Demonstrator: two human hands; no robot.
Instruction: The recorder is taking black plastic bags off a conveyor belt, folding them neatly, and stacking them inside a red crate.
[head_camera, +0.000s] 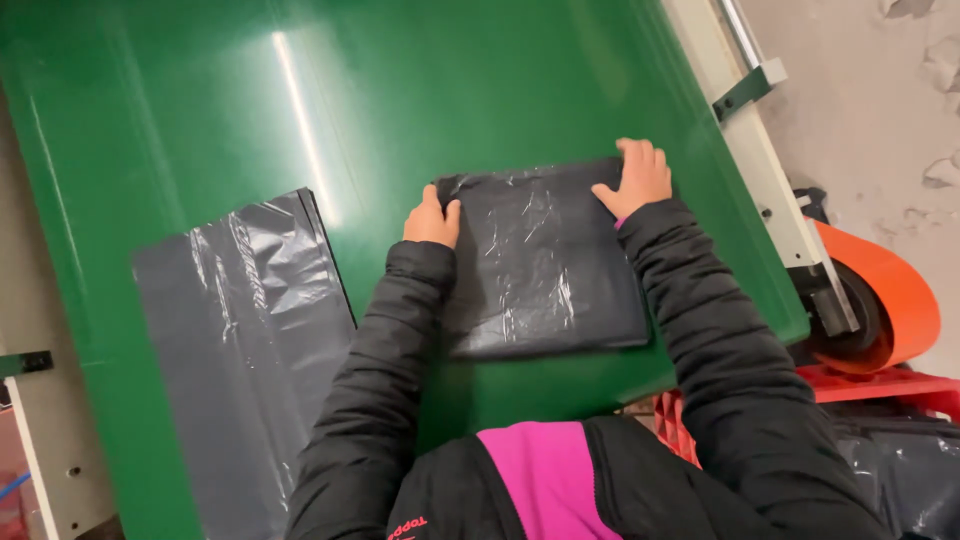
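A folded stack of dark grey plastic bags (540, 270) lies on the green table (200, 100) in front of me. My left hand (432, 220) grips its far left corner, fingers curled over the edge. My right hand (636, 178) presses flat on its far right corner, fingers spread. Both arms wear black padded sleeves.
A second, flat dark grey plastic bag (240, 340) lies on the table to the left, reaching its near edge. An orange roll (885, 300) sits on a holder beyond the table's right edge, above a red crate (880, 385). A white metal rail (745, 130) runs along the right side.
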